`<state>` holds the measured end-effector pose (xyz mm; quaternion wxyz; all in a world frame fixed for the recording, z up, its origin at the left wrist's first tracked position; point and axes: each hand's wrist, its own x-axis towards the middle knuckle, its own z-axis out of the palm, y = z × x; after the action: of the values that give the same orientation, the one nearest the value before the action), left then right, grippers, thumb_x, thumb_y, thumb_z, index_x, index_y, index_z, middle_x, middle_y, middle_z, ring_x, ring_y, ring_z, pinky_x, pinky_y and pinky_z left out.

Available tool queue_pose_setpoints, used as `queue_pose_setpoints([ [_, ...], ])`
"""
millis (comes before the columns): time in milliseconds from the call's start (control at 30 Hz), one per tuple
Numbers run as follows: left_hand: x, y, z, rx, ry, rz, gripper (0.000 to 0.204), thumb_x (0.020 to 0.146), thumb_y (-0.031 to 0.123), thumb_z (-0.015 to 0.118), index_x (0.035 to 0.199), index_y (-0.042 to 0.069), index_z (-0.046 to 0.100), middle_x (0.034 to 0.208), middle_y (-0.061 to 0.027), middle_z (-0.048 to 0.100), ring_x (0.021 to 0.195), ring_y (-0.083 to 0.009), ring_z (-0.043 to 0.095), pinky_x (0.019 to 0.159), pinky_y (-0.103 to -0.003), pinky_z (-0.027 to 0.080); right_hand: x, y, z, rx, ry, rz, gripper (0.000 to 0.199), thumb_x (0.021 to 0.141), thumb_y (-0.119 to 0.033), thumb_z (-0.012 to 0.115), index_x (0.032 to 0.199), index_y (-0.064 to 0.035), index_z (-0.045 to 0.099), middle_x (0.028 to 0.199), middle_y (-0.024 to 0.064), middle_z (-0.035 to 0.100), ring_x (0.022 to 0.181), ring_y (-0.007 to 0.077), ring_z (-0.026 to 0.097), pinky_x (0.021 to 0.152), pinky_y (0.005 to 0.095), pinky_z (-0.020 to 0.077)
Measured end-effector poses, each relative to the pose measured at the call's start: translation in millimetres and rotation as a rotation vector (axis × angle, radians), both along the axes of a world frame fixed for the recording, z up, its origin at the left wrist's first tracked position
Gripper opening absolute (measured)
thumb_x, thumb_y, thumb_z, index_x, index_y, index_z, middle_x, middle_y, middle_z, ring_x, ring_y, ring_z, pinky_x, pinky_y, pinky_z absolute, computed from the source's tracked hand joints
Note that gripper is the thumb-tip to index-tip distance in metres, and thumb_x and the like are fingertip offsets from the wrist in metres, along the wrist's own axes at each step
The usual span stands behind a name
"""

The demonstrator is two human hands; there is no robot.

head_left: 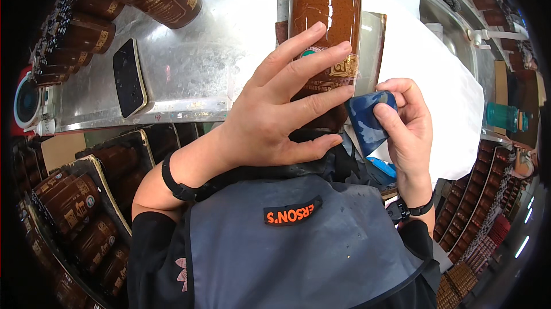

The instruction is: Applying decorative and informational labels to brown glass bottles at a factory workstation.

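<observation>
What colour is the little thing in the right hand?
Dark blue scraper, clearest in the head view.

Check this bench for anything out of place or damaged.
Nothing looks damaged or spilled. One oddity: a smartphone lies face up on the metal bench among brown bottles. The left hand steadies a big brown bottle; the right hand presses a blue scraper against it.

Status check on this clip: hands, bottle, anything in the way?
Left hand flat on brown bottle, steadying it. Right hand holds blue scraper at the label edge. Phone lies off to the left, clear of the work.
</observation>
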<state>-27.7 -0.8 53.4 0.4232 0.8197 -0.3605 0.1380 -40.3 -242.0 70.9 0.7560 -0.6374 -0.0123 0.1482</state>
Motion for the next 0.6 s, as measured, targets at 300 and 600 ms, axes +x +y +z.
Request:
queue_pose_setpoints([
  [300, 8, 6, -1, -0.008, -0.068, 0.057, 0.046, 0.07, 0.024, 0.078, 0.115, 0.013, 0.071, 0.144, -0.0169, 0.049, 0.138, -0.0425, 0.038, 0.109, -0.049, 0.036, 14, -16, 16, -0.209, -0.108, -0.144, 0.038, 0.089, 0.002, 0.066, 0.124, 0.0039, 0.052, 0.104, 0.0084, 0.066, 0.068, 0.003, 0.058, 0.052, 0.0156, 0.0441],
  [600, 17, 5, -11, -0.051, -0.017, 0.228, 0.096, 0.064, 0.026, 0.086, 0.146, 0.003, 0.041, 0.151, -0.0221, 0.037, 0.141, -0.0426, 0.033, 0.114, -0.049, 0.03, 30, 18, 41, -1.03, -1.19, 0.161, 0.039, 0.058, 0.0, 0.07, 0.096, -0.0084, 0.075, 0.093, 0.0057, 0.065, 0.093, 0.0258, 0.058, 0.085, 0.0368, 0.0441],
])
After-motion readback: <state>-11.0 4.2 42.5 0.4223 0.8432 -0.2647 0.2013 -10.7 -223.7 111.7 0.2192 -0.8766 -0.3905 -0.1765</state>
